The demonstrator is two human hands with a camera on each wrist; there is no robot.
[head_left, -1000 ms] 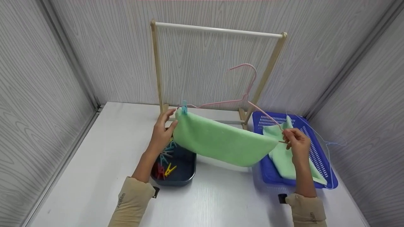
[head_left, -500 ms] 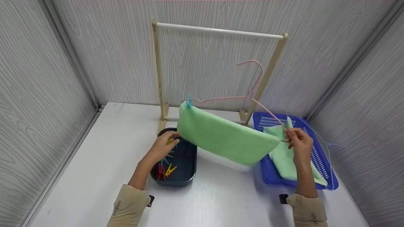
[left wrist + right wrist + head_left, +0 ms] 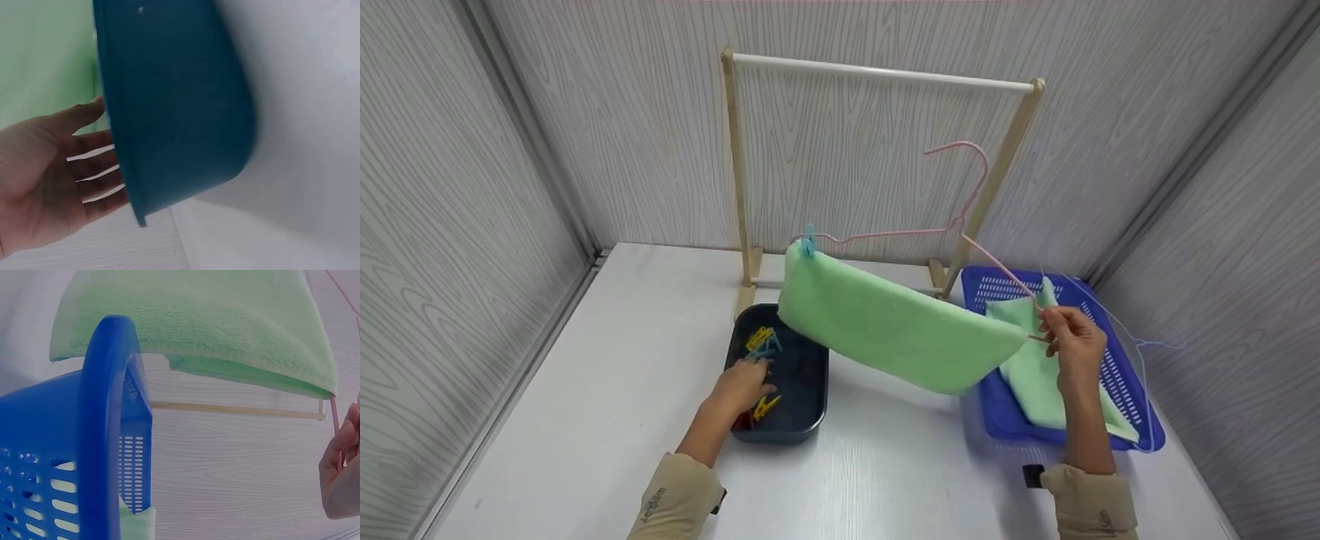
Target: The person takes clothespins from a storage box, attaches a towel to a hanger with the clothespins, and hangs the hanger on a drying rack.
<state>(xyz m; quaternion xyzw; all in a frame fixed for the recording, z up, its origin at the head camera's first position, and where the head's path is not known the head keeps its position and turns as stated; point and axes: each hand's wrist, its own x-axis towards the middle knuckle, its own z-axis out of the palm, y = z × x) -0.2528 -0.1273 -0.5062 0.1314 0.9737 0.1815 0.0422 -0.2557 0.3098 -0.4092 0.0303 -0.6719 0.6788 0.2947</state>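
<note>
My right hand point(image 3: 1078, 341) pinches the right corner of a pink wire hanger point(image 3: 901, 232). Over the hanger's lower bar hangs a folded green towel point(image 3: 900, 330), its left end higher than its right. A light blue clothespin point(image 3: 808, 241) clips the towel's left corner to the wire. My left hand point(image 3: 741, 386) reaches down into a dark blue tub point(image 3: 819, 405), fingers spread and fairly straight over several clothespins. Yellow clothespins point(image 3: 760, 337) and blue ones lie ahead of the fingers. In the left wrist view the tub wall point(image 3: 174, 112) hides the fingertips.
At the right a blue plastic basket point(image 3: 997, 420) holds another green towel point(image 3: 1035, 390), and a pale blue hanger point(image 3: 1144, 375) leans over its rim. Behind stands a wooden rack with a white rod point(image 3: 877, 71). Grey wood-grain walls enclose the white table point(image 3: 885, 480).
The left hand has left the towel's clipped corner and moved down into the tub. The hanger and towel have shifted slightly up and right; the right hand keeps its pinch.
</note>
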